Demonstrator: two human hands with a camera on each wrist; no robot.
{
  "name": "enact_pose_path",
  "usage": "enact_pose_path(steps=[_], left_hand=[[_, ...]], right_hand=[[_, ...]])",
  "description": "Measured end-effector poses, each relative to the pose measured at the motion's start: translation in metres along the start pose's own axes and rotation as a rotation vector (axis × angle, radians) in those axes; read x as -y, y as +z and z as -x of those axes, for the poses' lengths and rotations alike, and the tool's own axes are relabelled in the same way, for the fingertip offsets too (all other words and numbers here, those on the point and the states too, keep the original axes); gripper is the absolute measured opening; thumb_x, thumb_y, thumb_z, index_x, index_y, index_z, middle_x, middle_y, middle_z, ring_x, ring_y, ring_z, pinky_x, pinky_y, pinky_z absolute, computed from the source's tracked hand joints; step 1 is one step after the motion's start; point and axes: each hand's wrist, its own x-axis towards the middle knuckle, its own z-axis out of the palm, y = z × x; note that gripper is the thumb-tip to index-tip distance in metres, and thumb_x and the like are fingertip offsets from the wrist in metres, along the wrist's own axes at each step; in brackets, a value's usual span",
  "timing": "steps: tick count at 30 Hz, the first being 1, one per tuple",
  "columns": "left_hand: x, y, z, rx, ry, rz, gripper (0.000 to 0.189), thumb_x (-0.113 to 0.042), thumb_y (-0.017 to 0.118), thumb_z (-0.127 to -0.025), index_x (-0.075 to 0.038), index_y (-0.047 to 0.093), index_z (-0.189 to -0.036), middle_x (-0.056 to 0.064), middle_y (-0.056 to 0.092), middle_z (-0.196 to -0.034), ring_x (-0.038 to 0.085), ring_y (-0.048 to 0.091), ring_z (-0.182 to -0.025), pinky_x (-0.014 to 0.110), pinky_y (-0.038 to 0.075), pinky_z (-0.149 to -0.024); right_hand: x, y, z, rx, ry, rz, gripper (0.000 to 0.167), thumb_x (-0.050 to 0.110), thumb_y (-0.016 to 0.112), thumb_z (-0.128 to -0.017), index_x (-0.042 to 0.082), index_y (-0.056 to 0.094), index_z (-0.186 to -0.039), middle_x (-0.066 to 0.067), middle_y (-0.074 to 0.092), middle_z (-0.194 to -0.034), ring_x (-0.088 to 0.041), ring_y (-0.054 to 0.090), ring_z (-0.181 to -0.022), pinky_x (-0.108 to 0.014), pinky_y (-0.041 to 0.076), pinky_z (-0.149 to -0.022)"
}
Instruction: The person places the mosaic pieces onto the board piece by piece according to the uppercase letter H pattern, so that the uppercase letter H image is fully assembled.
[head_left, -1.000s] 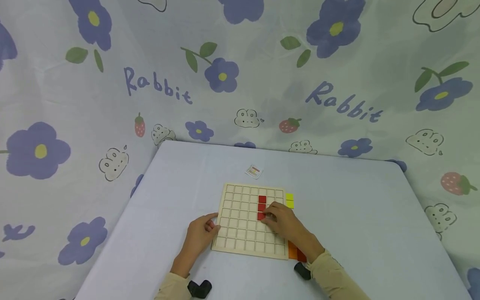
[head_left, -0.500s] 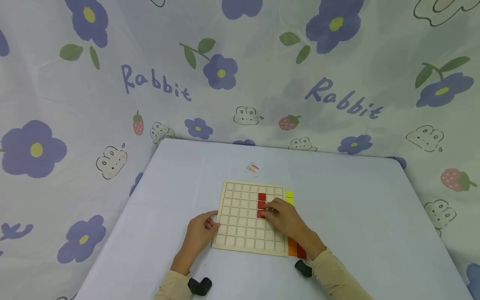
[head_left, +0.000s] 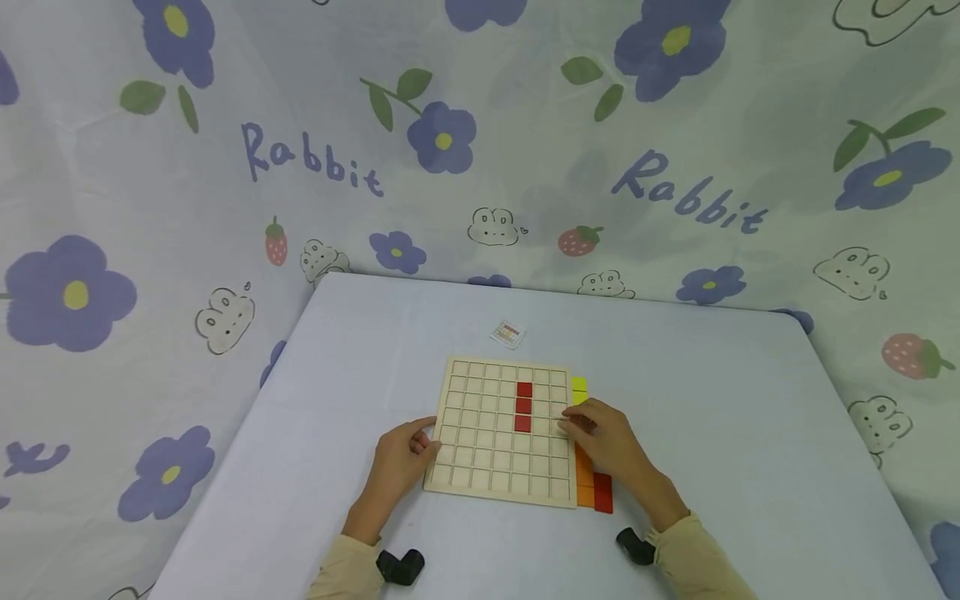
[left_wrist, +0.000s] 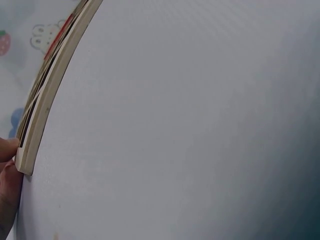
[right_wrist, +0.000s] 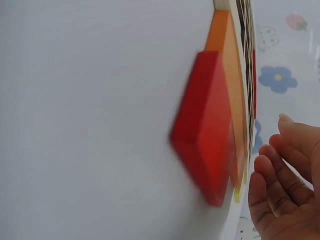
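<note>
White tbl w/ grid brd, card, tiles

Red piece lies on white tabletop, just right of orange pieces; blur leaves it hard to say whether single or stacked. Orange pieces run along right edge of board. Yellow sliver shows toward far end. Right hand apart from red piece, fingers loosely bent. Beyond, pale cloth with blue flower.

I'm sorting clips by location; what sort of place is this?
Probably an indoor tabletop recording setup: a white-covered table, a rabbit-and-flower printed backdrop hanging behind it, and a wooden grid board.
</note>
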Motion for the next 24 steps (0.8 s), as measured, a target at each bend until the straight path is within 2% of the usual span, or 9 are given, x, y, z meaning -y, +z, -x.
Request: enact_pose_path(steps=[7, 17, 20, 24], left_hand=[[0.000, 0.001, -0.001, 0.005, -0.009, -0.001, 0.039, -0.005, 0.076, -0.086, -0.002, 0.070, -0.124, 0.003, 0.064, -0.080, 0.008, 0.054, -0.069, 0.017, 0.044, -0.060], [0.000, -0.002, 0.000, 0.005, -0.003, -0.005, 0.039, -0.005, 0.075, -0.087, -0.001, 0.069, -0.125, 0.004, 0.064, -0.081, 0.008, 0.054, -0.070, 0.018, 0.044, -0.060], [0.000, -0.002, 0.001, 0.006, -0.005, -0.010, 0.039, -0.005, 0.075, -0.087, -0.001, 0.069, -0.125, 0.003, 0.064, -0.081, 0.008, 0.054, -0.070, 0.018, 0.044, -0.060], [-0.001, -0.001, 0.001, 0.006, -0.005, -0.011, 0.039, -0.005, 0.075, -0.086, -0.001, 0.069, -0.125, 0.003, 0.064, -0.081, 0.008, 0.053, -0.070, 0.018, 0.043, -0.060]], right_hand=[[-0.011, -0.015, 0.022, -0.057, 0.011, 0.009, 0.023, 0.020, 0.080, -0.086, 0.014, 0.076, -0.107, 0.008, 0.068, -0.092, -0.010, 0.061, -0.087, -0.023, 0.054, -0.079], [-0.023, -0.040, 0.041, 0.102, 0.140, 0.043, 0.037, 0.029, 0.088, -0.076, 0.021, 0.075, -0.109, 0.010, 0.067, -0.094, -0.010, 0.057, -0.088, -0.021, 0.052, -0.079], [-0.024, -0.045, 0.044, 0.129, 0.135, 0.044, 0.038, 0.029, 0.089, -0.074, 0.020, 0.075, -0.108, 0.010, 0.068, -0.094, -0.009, 0.057, -0.087, -0.021, 0.051, -0.078], [-0.026, -0.046, 0.049, 0.147, 0.062, 0.053, 0.039, 0.025, 0.090, -0.073, 0.017, 0.075, -0.108, 0.010, 0.067, -0.094, -0.004, 0.057, -0.084, -0.021, 0.052, -0.076]])
